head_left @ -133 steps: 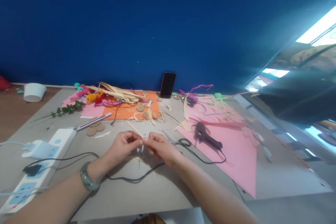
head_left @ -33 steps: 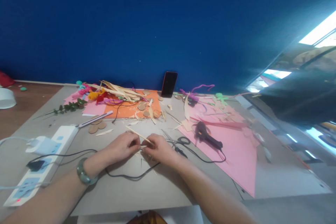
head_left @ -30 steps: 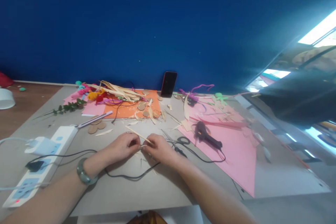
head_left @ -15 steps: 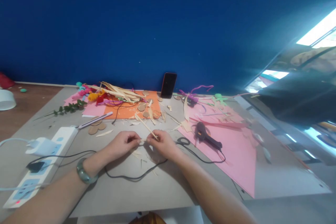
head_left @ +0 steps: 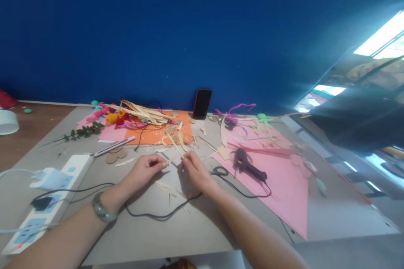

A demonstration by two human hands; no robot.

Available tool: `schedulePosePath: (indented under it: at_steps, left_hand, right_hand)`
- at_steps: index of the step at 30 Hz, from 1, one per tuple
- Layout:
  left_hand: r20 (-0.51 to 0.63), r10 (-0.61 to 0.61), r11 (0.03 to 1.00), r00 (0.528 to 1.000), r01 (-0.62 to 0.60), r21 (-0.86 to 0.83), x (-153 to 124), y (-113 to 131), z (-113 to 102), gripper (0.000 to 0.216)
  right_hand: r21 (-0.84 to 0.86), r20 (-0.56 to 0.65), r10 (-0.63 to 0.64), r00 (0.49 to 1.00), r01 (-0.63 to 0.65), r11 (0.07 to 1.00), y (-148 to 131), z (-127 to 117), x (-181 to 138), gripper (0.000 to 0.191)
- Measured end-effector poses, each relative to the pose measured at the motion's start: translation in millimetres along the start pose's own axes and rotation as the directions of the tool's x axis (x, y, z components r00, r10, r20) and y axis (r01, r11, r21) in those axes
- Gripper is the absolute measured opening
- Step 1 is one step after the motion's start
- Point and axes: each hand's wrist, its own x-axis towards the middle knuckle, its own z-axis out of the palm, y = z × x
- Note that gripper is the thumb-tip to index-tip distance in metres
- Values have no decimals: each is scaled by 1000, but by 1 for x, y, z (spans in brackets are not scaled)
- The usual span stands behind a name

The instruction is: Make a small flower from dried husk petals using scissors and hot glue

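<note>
Over the middle of the grey table, my left hand (head_left: 147,172) pinches a small pale piece of dried straw-like strip (head_left: 171,160) between thumb and forefinger. Facing it, my right hand (head_left: 196,172) holds a long thin pale strip (head_left: 174,144) by its lower end, and the strip slants up to the left. A gap separates the fingertips of the two hands. Below them lie pale scraps (head_left: 163,185) and a black cord (head_left: 158,217). A bundle of similar pale strips (head_left: 145,112) lies on an orange sheet (head_left: 148,136) behind my hands.
A black glue gun (head_left: 249,166) rests on pink paper (head_left: 284,193) at right. On the left are a white power strip (head_left: 71,176), a utility knife (head_left: 114,146) and a green leafy sprig (head_left: 80,131). A phone (head_left: 202,104) leans against the blue wall.
My hands have moved apart from almost touching. The long strip has shifted with my right hand and now points more steeply away; a small piece stays in my left fingertips.
</note>
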Motion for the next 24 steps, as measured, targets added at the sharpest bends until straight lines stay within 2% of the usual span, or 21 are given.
schedulePosePath:
  at_steps: [3, 8, 14, 20, 24]
  left_hand:
    - [2, -55, 989, 998, 55, -134, -1, -3, 4, 31]
    - [-46, -68, 988, 997, 61, -144, 0, -13, 10, 34]
    - [-42, -33, 990, 999, 27, -136, -2, -14, 14, 36]
    - [-43, 83, 996, 996, -83, -10, -8, -9, 15, 31]
    - [1, 132, 990, 991, -132, 58, -10, -3, 14, 27]
  right_hand:
    - [-42, 86, -35, 996, 38, 998, -1, 3, -2, 18]
    - [79, 161, -86, 983, 74, 994, -1, 14, -9, 17]
    - [175, 149, 3, 989, -30, 984, -3, 18, -10, 34]
    - [280, 269, 111, 957, -188, 941, -5, 11, -7, 43]
    - [387, 368, 156, 917, -303, 871, -10, 7, -8, 43]
